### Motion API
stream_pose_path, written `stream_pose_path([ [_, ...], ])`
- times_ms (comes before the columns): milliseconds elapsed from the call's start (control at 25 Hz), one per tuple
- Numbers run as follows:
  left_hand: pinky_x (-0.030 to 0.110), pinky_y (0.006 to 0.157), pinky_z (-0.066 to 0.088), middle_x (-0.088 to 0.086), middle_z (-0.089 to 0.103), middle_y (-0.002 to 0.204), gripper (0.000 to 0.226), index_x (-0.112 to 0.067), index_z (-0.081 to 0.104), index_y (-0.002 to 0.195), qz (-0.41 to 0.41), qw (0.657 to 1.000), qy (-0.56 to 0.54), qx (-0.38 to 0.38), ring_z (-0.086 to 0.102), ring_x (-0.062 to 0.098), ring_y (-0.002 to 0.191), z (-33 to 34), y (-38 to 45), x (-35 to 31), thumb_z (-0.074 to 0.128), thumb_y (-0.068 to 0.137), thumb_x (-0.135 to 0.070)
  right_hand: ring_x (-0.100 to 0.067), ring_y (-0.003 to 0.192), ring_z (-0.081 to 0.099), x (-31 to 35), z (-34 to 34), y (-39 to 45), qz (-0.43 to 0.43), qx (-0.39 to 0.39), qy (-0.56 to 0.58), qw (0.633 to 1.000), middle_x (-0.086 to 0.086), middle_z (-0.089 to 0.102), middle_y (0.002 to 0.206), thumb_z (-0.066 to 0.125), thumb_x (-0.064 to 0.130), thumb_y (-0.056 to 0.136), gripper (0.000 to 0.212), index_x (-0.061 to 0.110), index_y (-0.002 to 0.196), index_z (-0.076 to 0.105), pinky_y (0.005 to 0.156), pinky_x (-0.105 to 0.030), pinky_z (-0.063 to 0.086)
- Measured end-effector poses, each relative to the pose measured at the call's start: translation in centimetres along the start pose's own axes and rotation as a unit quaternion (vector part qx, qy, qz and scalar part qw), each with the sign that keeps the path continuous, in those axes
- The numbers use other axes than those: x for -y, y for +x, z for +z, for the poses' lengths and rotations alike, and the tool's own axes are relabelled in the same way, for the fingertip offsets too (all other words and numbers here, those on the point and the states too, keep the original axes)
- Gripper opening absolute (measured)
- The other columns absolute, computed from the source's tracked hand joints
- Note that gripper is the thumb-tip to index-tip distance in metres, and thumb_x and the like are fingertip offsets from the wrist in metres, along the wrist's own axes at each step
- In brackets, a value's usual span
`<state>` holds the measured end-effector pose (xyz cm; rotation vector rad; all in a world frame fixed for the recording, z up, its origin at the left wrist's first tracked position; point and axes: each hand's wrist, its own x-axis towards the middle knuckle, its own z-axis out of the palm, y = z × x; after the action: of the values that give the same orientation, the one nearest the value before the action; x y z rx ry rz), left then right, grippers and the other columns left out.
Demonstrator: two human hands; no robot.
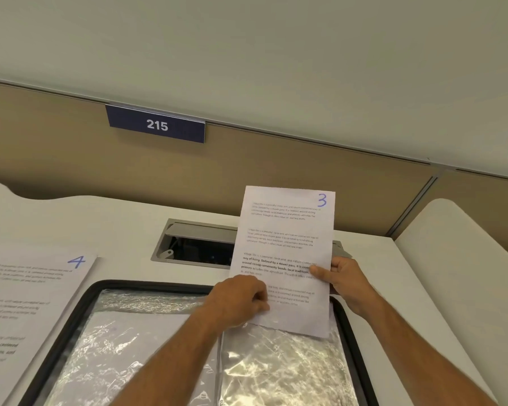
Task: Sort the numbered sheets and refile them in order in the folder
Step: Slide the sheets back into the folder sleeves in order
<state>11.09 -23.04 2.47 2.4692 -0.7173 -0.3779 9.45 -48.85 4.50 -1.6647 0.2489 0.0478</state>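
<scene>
Sheet 3 is held upright over the right-hand plastic sleeve of the open folder, apparently for sliding in. Its lower edge is pinched by the left hand, its right edge clamped by the right hand. Sheet 4 waits on the worktop, left.

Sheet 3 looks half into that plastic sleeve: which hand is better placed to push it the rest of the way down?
Probably the right hand. It pinches sheet 3 at its free right edge, above the sleeve mouth, so it can drive the paper down. The left hand sits low at the opening, better suited to holding it apart.
</scene>
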Motion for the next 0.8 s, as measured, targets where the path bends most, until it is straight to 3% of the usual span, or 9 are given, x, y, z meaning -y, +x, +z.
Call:
stream_pose_path([
  [120,0.029,0.085,0.05,-0.014,0.062,0.104,0.009,-0.031,0.061,0.096,-0.008,0.999,-0.008,-0.041,0.058,0.009,0.093,0.6,0.3,-0.7,0.06,0.096,-0.039,-0.026,0.095,0.075,0.1,-0.3,-0.2,0.029,0.027,-0.038,0.999,-0.009,0.077,0.108,0.078,0.017,0.077,0.038,0.006,0.113,0.072,0.072,-0.035,0.062],
  [280,0.03,0.088,0.051,-0.013,0.064,0.107,0.011,-0.029,0.063,0.1,-0.013,0.999,-0.025,-0.046,0.06,0.008,0.094,1.0,0.3,-0.8,0.061,0.096,-0.04,-0.022,0.102,0.073,0.2,-2.5,-0.3,0.102,0.108,-0.121,0.981,-0.002,0.076,0.111,0.078,0.014,0.083,0.033,0.014,0.116,0.072,0.08,-0.036,0.06],
  [360,0.03,0.088,0.051,-0.013,0.064,0.106,0.012,-0.029,0.064,0.1,-0.012,0.998,-0.028,-0.049,0.06,0.008,0.093,1.1,0.2,-0.8,0.061,0.096,-0.04,-0.024,0.102,0.073,-0.1,-2.3,-0.4,0.104,0.096,-0.104,0.984,-0.004,0.076,0.112,0.076,0.014,0.086,0.031,0.012,0.117,0.071,0.082,-0.037,0.06],
  [480,0.032,0.089,0.053,-0.013,0.064,0.105,0.013,-0.029,0.065,0.1,-0.012,0.998,-0.019,-0.051,0.06,0.008,0.093,1.1,0.2,-0.9,0.062,0.096,-0.04,-0.025,0.099,0.074,-0.9,-1.1,-0.1,0.078,0.015,-0.059,0.995,-0.009,0.076,0.111,0.069,0.012,0.092,0.026,0.005,0.117,0.069,0.084,-0.038,0.059],
  [560,0.033,0.09,0.053,-0.013,0.064,0.106,0.015,-0.028,0.066,0.102,-0.01,0.999,-0.018,-0.051,0.06,0.008,0.093,1.2,0.2,-0.9,0.062,0.095,-0.041,-0.027,0.101,0.073,-0.9,-1.0,0.0,0.097,0.042,-0.086,0.991,-0.01,0.075,0.112,0.069,0.011,0.092,0.025,0.004,0.116,0.07,0.092,-0.044,0.057],
  [680,0.033,0.091,0.053,-0.013,0.065,0.106,0.016,-0.027,0.066,0.102,-0.013,0.998,-0.026,-0.05,0.061,0.009,0.093,1.3,0.1,-0.9,0.063,0.095,-0.042,-0.027,0.103,0.073,-0.6,-1.9,0.0,0.175,0.113,-0.149,0.967,-0.007,0.076,0.111,0.072,0.011,0.089,0.025,0.006,0.114,0.072,0.091,-0.044,0.058],
  [800,0.035,0.091,0.053,-0.013,0.064,0.104,0.016,-0.028,0.066,0.101,-0.022,0.998,-0.027,-0.052,0.061,0.009,0.092,1.3,0.1,-0.9,0.063,0.095,-0.042,-0.026,0.102,0.072,-0.7,-1.3,-0.3,0.195,0.1,-0.154,0.963,-0.005,0.077,0.109,0.074,0.02,0.089,0.025,0.009,0.112,0.072,0.09,-0.041,0.057],
])
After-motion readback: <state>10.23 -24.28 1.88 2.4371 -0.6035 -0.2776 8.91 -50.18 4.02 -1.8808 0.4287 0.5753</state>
